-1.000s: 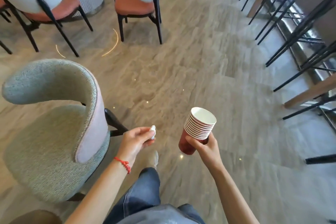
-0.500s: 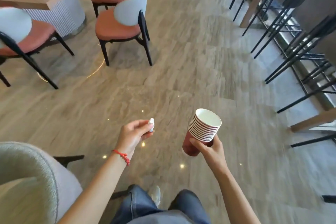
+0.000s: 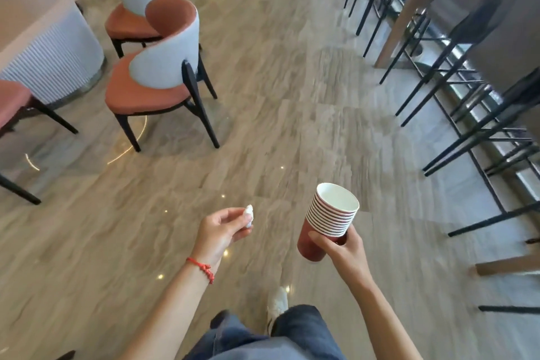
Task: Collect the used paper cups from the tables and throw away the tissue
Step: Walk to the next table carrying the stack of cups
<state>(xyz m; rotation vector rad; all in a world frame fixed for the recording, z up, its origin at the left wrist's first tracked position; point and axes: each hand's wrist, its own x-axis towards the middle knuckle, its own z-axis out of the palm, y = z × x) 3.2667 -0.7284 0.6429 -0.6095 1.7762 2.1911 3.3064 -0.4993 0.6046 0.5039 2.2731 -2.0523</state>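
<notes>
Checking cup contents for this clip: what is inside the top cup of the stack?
The top cup of the stack of paper cups in the right hand shows a bare white interior; its bottom and the cups nested below are hidden.

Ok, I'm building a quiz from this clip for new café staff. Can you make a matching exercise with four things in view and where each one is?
Things:
1. crumpled tissue
2. stack of paper cups
3. red string bracelet
4. nearest orange chair

Places:
A. on the left wrist
B. standing on the floor beside the table on the left
C. pinched in the fingertips of the left hand
D. held from below by the right hand

Pairs: 1-C, 2-D, 3-A, 4-B
</notes>
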